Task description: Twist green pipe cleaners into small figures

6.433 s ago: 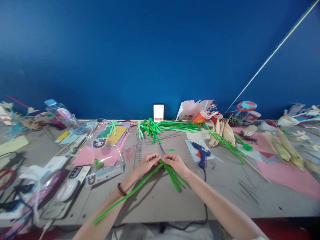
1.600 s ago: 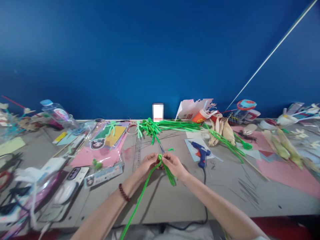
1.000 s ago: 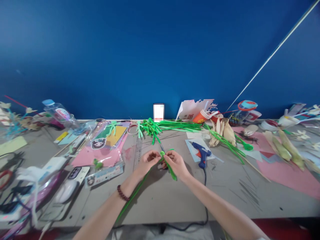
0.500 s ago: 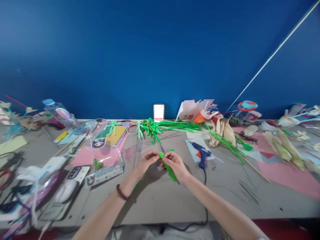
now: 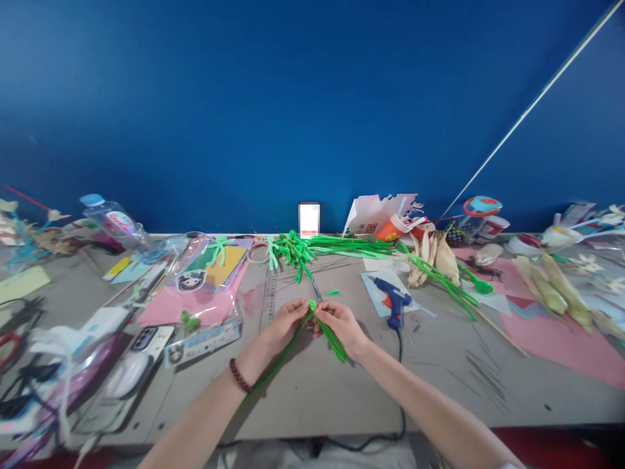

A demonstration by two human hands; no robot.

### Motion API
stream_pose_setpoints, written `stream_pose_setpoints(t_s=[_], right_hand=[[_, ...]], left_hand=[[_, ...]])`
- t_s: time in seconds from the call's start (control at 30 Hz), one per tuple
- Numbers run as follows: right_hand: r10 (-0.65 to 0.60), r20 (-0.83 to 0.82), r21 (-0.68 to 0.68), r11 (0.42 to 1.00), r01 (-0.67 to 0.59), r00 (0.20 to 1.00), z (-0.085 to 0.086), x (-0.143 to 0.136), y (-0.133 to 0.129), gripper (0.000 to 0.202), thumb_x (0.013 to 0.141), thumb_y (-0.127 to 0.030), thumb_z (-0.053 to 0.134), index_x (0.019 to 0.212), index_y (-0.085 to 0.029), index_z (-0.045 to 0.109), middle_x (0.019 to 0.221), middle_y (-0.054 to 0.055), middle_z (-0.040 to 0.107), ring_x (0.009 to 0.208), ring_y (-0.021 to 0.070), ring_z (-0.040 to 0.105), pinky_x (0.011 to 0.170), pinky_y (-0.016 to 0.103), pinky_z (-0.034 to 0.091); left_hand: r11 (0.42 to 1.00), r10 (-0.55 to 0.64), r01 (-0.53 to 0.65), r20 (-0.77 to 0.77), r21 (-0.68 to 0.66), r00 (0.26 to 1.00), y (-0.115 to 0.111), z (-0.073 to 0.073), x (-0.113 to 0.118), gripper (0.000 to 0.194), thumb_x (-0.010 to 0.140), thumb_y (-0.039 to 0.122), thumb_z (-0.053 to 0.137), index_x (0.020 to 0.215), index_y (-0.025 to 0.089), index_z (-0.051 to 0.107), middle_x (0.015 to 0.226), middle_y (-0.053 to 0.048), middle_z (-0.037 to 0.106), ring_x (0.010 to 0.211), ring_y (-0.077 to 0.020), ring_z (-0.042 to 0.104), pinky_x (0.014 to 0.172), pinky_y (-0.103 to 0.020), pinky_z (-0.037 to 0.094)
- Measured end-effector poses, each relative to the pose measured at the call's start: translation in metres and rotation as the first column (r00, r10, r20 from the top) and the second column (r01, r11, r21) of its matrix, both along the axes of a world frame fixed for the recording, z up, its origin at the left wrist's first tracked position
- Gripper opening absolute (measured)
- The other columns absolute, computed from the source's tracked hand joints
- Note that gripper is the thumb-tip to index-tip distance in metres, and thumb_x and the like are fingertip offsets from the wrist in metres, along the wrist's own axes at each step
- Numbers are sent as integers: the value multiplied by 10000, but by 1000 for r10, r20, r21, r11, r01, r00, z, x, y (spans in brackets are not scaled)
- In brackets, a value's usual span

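Near the middle of the table, both hands meet around a bundle of green fuzzy stems [image 5: 334, 340]. My left hand [image 5: 289, 319], with a dark bead bracelet on its wrist, pinches the bundle's knotted top end. One long green stem runs from there down beneath my left forearm. My right hand [image 5: 342, 326] closes on the bundle just beside it, and the loose ends hang below its fingers. Beyond the hands lie a small green curl [image 5: 334, 293] and a thin dark tool [image 5: 317, 288] whose near end reaches the fingertips.
A blue glue gun [image 5: 394, 301] lies right of the hands, its cable running to the front edge. Green stems [image 5: 356, 246] lie along the wall. Left are pink sheets in plastic [image 5: 195, 306] and a phone [image 5: 110, 397]; dried husks [image 5: 445, 260] and pink paper are right.
My left hand has shifted slightly, and a long green stem now shows clearly from it down to the forearm. The bundle's top end has turned a little, and the green curl is more exposed.
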State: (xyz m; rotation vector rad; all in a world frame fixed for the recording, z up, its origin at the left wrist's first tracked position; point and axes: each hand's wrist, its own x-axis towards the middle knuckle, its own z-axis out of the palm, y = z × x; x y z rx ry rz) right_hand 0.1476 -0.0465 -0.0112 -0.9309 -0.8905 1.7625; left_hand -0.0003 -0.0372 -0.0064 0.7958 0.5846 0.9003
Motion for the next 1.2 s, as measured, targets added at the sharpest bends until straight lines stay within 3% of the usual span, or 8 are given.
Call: stream_pose_setpoints(t_s=[0.37,0.67,0.93,1.2], right_hand=[[-17,27,55,998,16,999,-2,-3,-1,319,640,-432,741,682,-158,584,517,-31,586,447,88,539,483,229,511],[-21,-14,37,999,21,1000,-5,0,2,318,650,-424,742,725,-154,592,570,-19,605,484,92,561,502,223,517],[-21,46,70,997,17,999,-7,-3,0,301,678,-445,707,688,-165,598,538,-33,564,454,86,538,483,226,514],[-47,43,109,993,42,998,-8,-3,0,329,673,-461,710,703,-158,587,549,-38,560,443,81,532,461,220,497]], left_hand=[[999,3,-1,-58,40,998,1,-2,-2,264,734,359,687,650,130,586,600,-39,608,566,-144,568,590,-270,443],[995,89,-90,-10,-52,996,-1,3,1,226,697,310,729,688,125,599,603,-24,596,551,-131,556,552,-254,445],[999,3,-3,10,-32,1000,2,-4,0,193,750,323,646,677,155,586,595,-21,573,574,-159,565,573,-290,451],[992,94,-95,-9,-80,995,3,-9,-2,198,668,293,716,696,154,578,627,-5,573,588,-138,544,569,-262,433]])
